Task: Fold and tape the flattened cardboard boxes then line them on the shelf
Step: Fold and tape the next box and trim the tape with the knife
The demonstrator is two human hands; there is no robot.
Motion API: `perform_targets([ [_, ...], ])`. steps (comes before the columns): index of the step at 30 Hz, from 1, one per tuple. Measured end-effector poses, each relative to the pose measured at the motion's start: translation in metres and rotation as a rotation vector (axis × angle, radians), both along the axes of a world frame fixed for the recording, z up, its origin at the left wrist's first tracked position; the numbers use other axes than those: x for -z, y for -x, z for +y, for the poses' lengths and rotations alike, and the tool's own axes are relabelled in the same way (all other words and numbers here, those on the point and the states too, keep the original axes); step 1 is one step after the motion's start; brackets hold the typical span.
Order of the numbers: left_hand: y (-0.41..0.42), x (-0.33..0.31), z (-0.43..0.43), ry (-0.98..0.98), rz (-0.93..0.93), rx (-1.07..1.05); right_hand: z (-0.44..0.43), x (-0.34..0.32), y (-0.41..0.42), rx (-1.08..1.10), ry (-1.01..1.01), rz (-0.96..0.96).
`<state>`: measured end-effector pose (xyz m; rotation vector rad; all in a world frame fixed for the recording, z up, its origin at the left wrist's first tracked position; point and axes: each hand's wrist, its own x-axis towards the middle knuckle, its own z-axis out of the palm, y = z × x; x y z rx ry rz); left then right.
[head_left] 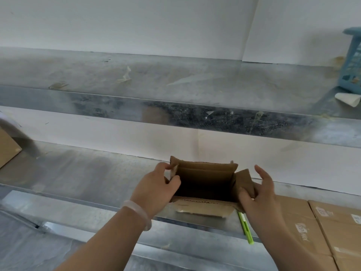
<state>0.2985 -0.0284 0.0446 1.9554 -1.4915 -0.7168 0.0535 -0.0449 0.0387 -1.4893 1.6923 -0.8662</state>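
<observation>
A small brown cardboard box (pixel 205 173) stands on the metal shelf (pixel 78 173) near its front edge, its top open and its inside dark. My left hand (pixel 158 188) pinches the left side flap between thumb and fingers. My right hand (pixel 257 194) grips the right side flap, thumb on top and fingers spread. The near flap (pixel 203 207) hangs forward over the shelf's front rail. A green pen-like tool (pixel 246 230) lies on the rail just below my right wrist.
Flattened printed cardboard boxes (pixel 322 227) are stacked at the lower right. Another brown box (pixel 7 151) pokes in at the left edge. An upper metal shelf (pixel 175 79) carries a blue plastic basket (pixel 351 61) and a white scrap (pixel 349 98) at the far right.
</observation>
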Motion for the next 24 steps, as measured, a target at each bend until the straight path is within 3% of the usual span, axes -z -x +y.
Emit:
perform_targets([
  [4, -0.020, -0.010, 0.026, 0.128, 0.221, -0.125, 0.006, -0.018, -0.018, 0.080, 0.065, -0.109],
  [9, -0.065, -0.030, 0.057, 0.185, 0.504, -0.406, 0.002, -0.035, -0.075, -0.070, 0.116, -0.118],
  [14, -0.139, -0.033, 0.098, 0.213, 0.600, -0.601, 0.000, -0.033, -0.166, -0.286, 0.086, -0.153],
  [24, -0.328, -0.017, 0.154, 0.269, 0.824, -0.870, 0.003, -0.015, -0.399, -0.449, 0.066, -0.112],
])
